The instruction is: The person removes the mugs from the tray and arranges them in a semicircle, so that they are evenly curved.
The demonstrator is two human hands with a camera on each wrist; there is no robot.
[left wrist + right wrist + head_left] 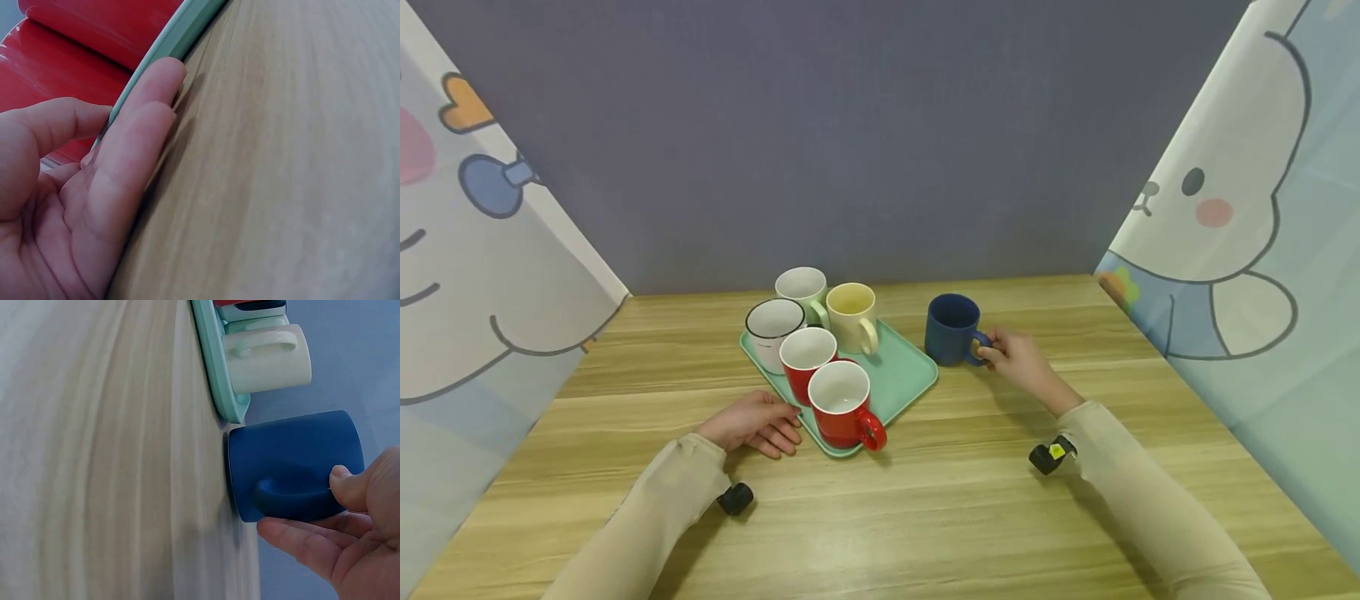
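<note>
A dark blue mug (946, 333) stands on the table to the right of a mint-green tray (904, 377). My right hand (1017, 360) pinches its handle between thumb and fingers; in the right wrist view the thumb (351, 487) lies on the handle's upper part. At the tray's front left edge, my left hand (754, 423) holds the rim, thumb inside and fingers (134, 150) outside against it. The tray bears two red mugs (842, 408), a white mug with a dark rim (766, 346), a pale green mug (803, 287) and a cream-yellow mug (847, 327).
The wooden table (970, 517) runs back to a grey upright panel (880, 150). Cartoon-printed cloths (1217, 208) hang at the left and right sides. The mugs stand close together on the tray's left half; bare tray surface shows at its right.
</note>
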